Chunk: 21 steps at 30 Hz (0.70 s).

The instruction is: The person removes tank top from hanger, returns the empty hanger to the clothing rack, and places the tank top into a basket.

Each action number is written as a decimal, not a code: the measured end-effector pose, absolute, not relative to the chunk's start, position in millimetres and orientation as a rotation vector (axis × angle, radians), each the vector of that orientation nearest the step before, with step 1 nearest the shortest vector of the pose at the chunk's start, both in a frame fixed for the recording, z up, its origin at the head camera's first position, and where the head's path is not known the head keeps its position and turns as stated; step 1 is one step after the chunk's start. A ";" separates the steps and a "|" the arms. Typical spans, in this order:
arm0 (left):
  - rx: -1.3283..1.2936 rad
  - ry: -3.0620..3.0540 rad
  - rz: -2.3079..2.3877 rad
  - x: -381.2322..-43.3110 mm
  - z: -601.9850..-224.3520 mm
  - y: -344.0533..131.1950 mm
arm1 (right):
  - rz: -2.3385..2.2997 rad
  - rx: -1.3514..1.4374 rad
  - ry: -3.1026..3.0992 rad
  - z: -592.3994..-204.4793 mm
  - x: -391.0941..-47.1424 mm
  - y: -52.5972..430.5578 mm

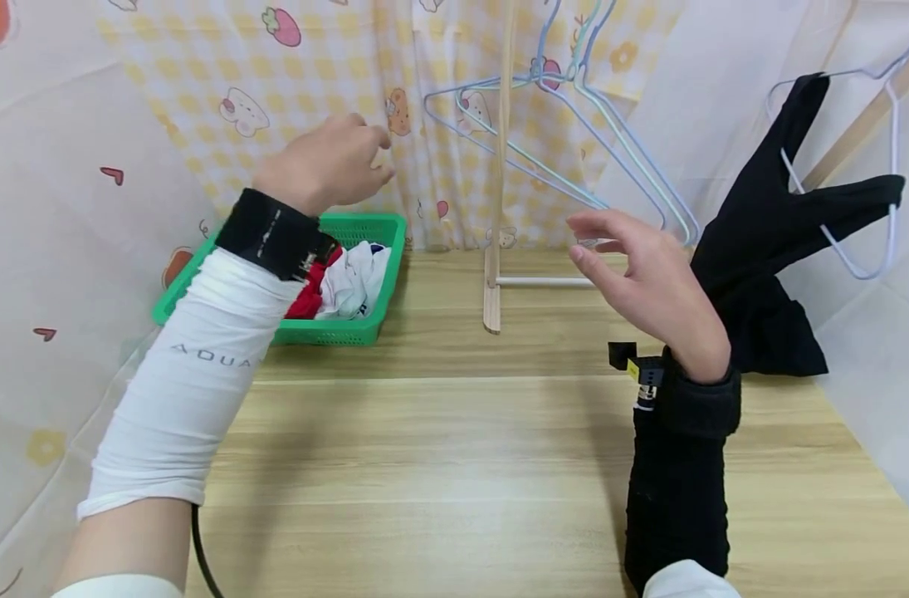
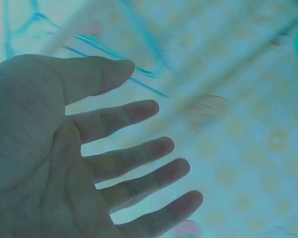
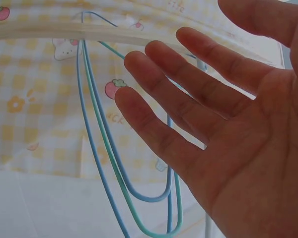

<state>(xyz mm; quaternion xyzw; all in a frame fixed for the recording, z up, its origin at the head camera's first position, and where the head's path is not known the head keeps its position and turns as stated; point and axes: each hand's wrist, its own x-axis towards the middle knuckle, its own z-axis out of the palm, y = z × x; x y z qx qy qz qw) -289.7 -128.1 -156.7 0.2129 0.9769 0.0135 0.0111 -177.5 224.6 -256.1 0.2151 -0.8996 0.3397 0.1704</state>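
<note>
My left hand [image 1: 330, 162] hovers in the air above the far part of the green basket [image 1: 327, 334], holding nothing. In the left wrist view its fingers [image 2: 134, 153] are spread and nearly straight. Inside the basket lie a white cloth [image 1: 355, 282] and a red cloth [image 1: 305, 295], partly hidden by my left forearm. My right hand [image 1: 648, 274] is raised over the right side of the table, palm turned inward and nothing in it. Several blue and green wire hangers [image 3: 151, 199] hang behind it; its fingers overlap them in the right wrist view.
A thin wooden post [image 1: 501, 166] with a wooden foot [image 1: 491, 307] stands at mid-table, a white bar [image 1: 544, 281] running right from it. At the right, a black garment [image 1: 745, 224] hangs on a pale hanger [image 1: 893, 141]. A patterned curtain [image 1: 200, 50] closes the back.
</note>
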 end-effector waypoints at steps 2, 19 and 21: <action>0.706 3.112 0.043 -276.2 -155.5 -115.3 | 0.966 0.629 -2.558 -257.3 -179.4 222.9; 0.883 3.306 0.684 -198.5 -215.8 -68.5 | 0.901 0.710 -2.532 -257.1 -184.1 210.3; 0.836 3.302 0.762 -196.7 -225.0 -71.0 | 0.890 0.717 -2.530 -257.5 -184.6 209.7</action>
